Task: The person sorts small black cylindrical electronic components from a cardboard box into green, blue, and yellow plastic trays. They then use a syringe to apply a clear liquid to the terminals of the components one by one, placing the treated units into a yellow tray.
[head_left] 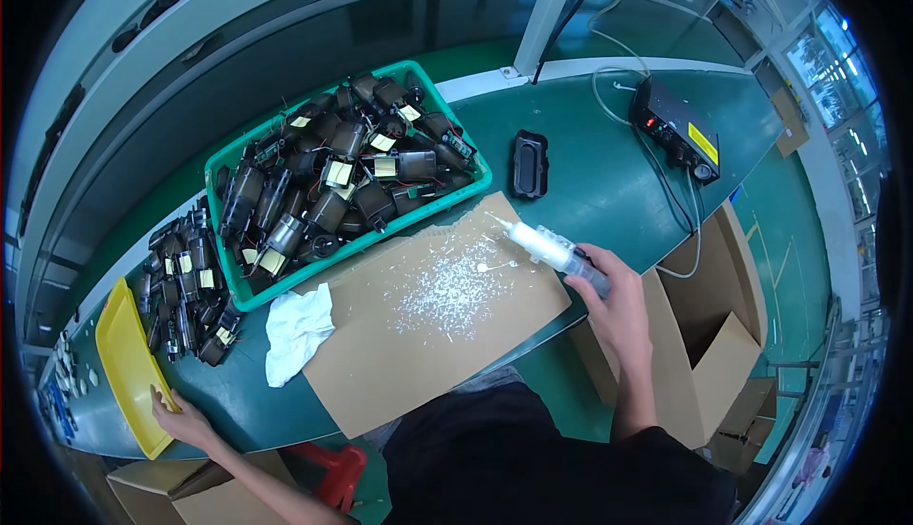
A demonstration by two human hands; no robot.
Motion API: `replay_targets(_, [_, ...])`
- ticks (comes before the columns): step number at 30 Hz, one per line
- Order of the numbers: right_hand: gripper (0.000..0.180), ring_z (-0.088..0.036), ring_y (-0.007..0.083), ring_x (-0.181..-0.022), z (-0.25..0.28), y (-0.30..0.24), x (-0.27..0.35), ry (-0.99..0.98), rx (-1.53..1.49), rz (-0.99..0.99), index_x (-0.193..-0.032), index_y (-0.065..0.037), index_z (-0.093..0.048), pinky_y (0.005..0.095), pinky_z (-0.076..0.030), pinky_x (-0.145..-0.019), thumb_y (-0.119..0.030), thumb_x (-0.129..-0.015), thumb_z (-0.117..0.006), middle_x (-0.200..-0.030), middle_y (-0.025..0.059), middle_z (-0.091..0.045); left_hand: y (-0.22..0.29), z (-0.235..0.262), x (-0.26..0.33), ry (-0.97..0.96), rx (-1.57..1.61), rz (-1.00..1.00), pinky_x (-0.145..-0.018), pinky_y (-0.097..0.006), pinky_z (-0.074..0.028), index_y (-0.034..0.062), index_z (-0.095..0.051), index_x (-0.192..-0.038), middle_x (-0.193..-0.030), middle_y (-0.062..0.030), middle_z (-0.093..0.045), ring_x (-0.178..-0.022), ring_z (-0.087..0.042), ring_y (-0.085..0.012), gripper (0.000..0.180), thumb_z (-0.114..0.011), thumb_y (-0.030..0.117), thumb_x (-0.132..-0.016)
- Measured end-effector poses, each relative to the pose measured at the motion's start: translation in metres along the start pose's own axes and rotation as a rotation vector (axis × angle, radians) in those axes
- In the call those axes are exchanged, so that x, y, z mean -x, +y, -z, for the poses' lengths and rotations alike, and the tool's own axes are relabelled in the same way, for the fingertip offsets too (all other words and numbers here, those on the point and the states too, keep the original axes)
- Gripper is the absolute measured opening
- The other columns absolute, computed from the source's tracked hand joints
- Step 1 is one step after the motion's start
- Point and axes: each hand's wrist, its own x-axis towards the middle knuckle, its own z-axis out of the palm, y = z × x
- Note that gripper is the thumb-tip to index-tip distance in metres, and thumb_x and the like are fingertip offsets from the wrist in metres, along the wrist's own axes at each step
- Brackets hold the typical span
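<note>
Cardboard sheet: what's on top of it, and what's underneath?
On the cardboard sheet lie white scraps and part of a white cloth; the right hand holds a syringe above. The green table shows beside it; anything underneath is covered.

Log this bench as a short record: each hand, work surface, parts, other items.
Left grip: at the yellow tray, fingers over its rim; firmness of hold unclear
Right grip: around a clear syringe with white contents, tip pointing away from the person
Work surface: cardboard sheet scattered with white bits; white cloth at its left edge
Parts: dark cylindrical parts heaped in a green crate, more piled left of it
Other items: black case; black box with red light, upper right
</note>
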Motion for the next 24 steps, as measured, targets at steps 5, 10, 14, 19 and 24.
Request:
replay_targets(5, [0.039,-0.067,0.0277,-0.091,0.016,-0.011,0.010,-0.067,-0.108,-0.049,-0.115,0.003,-0.063,0.0342,-0.050,-0.083,-0.007,-0.079,-0.074,-0.098,0.0170,-0.068,0.085,0.054,0.013,0.070,0.277,-0.056,-0.093,-0.037,-0.045,-0.0015,-0.061,-0.123,-0.118,-0.0162,-0.065,-0.105,-0.061,-0.0283,0.030,-0.057,0.011,-0.096])
replay_targets(10, [0.041,-0.066,0.0261,-0.087,0.001,-0.036,0.014,-0.222,-0.140,0.009,-0.115,0.002,-0.064,0.0330,-0.050,-0.081,-0.008,-0.077,-0.075,-0.095,0.0160,-0.067,0.232,0.103,0.049,-0.485,0.600,-0.431,-0.084,-0.037,-0.048,0.0045,-0.069,-0.104,-0.100,-0.0133,-0.065,-0.096,-0.062,-0.0266,0.024,-0.068,0.003,-0.080])
replay_targets(14, [0.043,-0.066,0.0265,-0.086,-0.014,-0.056,0.013,-0.341,-0.176,0.078,-0.114,0.002,-0.064,0.0331,-0.050,-0.079,-0.008,-0.075,-0.078,-0.095,0.0165,-0.067,0.231,0.066,0.073,-0.606,0.586,-0.406,-0.081,-0.037,-0.048,0.0064,-0.070,-0.102,-0.103,-0.0132,-0.065,-0.095,-0.063,-0.0265,0.022,-0.070,0.004,-0.080])
replay_targets(19, [0.046,-0.066,0.0266,-0.085,-0.024,-0.080,0.014,-0.450,-0.266,0.207,-0.115,0.000,-0.065,0.0327,-0.051,-0.076,-0.009,-0.073,-0.081,-0.096,0.0158,-0.067,0.245,0.095,0.068,-0.690,1.332,0.365,-0.086,-0.031,-0.049,-0.0025,-0.060,-0.118,-0.113,-0.0116,-0.066,-0.099,-0.064,-0.0197,0.027,-0.062,0.004,-0.092])
replay_targets(24, [0.048,-0.066,0.0265,-0.082,-0.034,-0.097,0.013,-0.526,-0.292,0.281,-0.116,0.000,-0.066,0.0324,-0.051,-0.073,-0.010,-0.072,-0.082,-0.094,0.0143,-0.067,0.244,0.108,0.084,-0.944,1.861,0.797,-0.095,-0.033,-0.050,-0.0078,-0.049,-0.130,-0.125,-0.0161,-0.061,-0.112,-0.063,-0.0209,0.036,-0.053,0.004,-0.097])
